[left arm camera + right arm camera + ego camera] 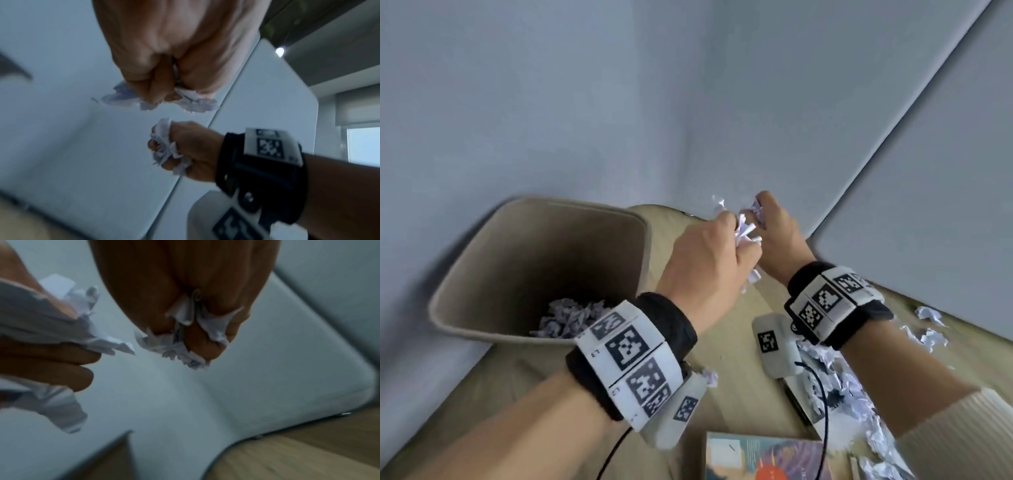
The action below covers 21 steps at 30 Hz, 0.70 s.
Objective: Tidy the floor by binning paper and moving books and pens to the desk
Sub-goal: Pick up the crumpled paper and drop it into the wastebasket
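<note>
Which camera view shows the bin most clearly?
The head view: the bin shows almost whole there, with crumpled paper inside. The right wrist view catches only a blurred brown edge, perhaps its rim. The left wrist view shows nothing I can identify as the bin.

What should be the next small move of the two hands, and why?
Probably carry both fists leftward over the bin and let go. The left hand and right hand each grip crumpled paper, and they are beside the bin's mouth, not above it. The bin already holds paper scraps.
</note>
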{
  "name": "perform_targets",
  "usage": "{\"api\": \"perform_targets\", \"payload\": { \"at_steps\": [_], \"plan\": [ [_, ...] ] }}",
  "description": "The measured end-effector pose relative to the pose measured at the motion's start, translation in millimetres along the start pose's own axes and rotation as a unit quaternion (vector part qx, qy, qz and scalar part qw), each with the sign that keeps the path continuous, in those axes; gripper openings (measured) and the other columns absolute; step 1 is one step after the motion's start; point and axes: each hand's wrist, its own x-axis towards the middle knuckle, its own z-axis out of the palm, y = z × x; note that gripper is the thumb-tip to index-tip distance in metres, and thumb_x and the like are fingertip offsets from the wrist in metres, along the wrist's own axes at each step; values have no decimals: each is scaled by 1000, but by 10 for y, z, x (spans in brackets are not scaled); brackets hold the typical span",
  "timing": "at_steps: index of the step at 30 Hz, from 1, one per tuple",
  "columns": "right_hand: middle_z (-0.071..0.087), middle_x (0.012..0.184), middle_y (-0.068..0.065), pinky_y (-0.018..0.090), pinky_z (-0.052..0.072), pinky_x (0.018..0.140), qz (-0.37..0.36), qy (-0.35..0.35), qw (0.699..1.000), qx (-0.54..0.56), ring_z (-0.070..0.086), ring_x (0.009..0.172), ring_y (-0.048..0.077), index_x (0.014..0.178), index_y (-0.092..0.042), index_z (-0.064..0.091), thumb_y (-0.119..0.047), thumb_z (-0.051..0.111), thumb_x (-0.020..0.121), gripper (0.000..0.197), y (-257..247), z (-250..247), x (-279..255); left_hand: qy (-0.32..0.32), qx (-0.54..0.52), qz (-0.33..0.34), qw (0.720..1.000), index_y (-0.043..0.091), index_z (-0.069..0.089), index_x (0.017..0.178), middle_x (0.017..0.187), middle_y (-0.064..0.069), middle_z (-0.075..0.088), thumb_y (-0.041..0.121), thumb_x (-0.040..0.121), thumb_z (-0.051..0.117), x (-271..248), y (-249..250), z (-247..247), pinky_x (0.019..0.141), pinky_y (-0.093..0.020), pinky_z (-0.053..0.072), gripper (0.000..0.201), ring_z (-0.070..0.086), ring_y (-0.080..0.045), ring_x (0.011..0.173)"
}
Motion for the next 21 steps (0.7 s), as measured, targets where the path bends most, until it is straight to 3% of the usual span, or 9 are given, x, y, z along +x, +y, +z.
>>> {"api": "perform_targets", "payload": {
  "at_steps": [3, 6, 9, 10, 12, 14, 16, 18, 21],
  "plan": [
    [47, 66, 2, 12, 31, 35, -40, 8, 995, 95, 45, 38, 2, 82, -10, 38, -15, 43, 95, 14, -552, 175, 70, 32, 70, -22, 997, 13, 42, 68, 62, -4, 61, 28, 90, 44, -30, -91, -555, 55, -35, 41, 27, 58, -22, 58],
    [49, 67, -3, 19, 36, 47, -69, -28, 990, 119, 48, 55, 8, 86, -12, 40, -23, 43, 97, 15, -940, 476, 53, 31, 178, -82, 980, 18, 36, 60, 63, -4, 60, 26, 91, 44, -105, -349, -1027, 57, -33, 39, 33, 57, -24, 62],
    [50, 74, -4, 21, 36, 55, -78, -87, 986, 116, 48, 65, 12, 98, -11, 40, -29, 39, 100, 18, -1121, 796, -14, -7, 229, -178, 957, 14, 38, 57, 55, 0, 50, 21, 90, 47, -214, -659, -1330, 48, -28, 29, 36, 49, -22, 56],
    [53, 81, -3, 24, 38, 62, -70, -129, 982, 121, 50, 72, 14, 103, -11, 42, -33, 38, 100, 23, -1145, 879, -35, -33, 233, -205, 950, 12, 42, 59, 58, -1, 51, 21, 91, 47, -250, -748, -1386, 48, -29, 31, 33, 49, -22, 57],
    [57, 104, -3, 27, 40, 84, -29, -244, 958, 149, 52, 96, 14, 120, -11, 51, -41, 35, 100, 39, -1161, 985, -70, -107, 174, -258, 945, 12, 55, 71, 68, -5, 61, 26, 94, 47, -313, -859, -1427, 56, -35, 50, 28, 60, -23, 66],
    [58, 121, -4, 27, 37, 95, -10, -307, 937, 164, 51, 110, 10, 127, -15, 58, -43, 36, 100, 44, -1147, 1008, -83, -161, 108, -310, 931, 15, 62, 84, 79, -8, 69, 38, 95, 49, -364, -882, -1422, 65, -37, 59, 29, 68, -22, 72],
    [64, 118, -3, 24, 40, 94, -74, -265, 954, 117, 56, 107, 9, 119, -19, 65, -32, 44, 99, 33, -1107, 979, -52, -182, 169, -323, 913, 15, 62, 87, 84, -7, 68, 45, 92, 53, -378, -862, -1431, 62, -33, 56, 31, 66, -20, 71],
    [69, 99, -5, 26, 48, 83, -118, -163, 975, 99, 62, 90, 7, 106, -22, 69, -22, 50, 94, 23, -1025, 905, -21, -166, 250, -308, 903, 15, 62, 97, 96, -6, 66, 44, 90, 56, -361, -829, -1423, 73, -35, 54, 30, 63, -21, 82],
    [68, 84, -7, 41, 57, 74, -101, -29, 984, 142, 66, 78, 14, 90, -22, 67, -19, 51, 88, 16, -727, 752, 3, -91, 269, -245, 927, 10, 66, 99, 97, -5, 68, 41, 91, 56, -294, -672, -1327, 83, -37, 51, 33, 62, -22, 91]
  ]
}}
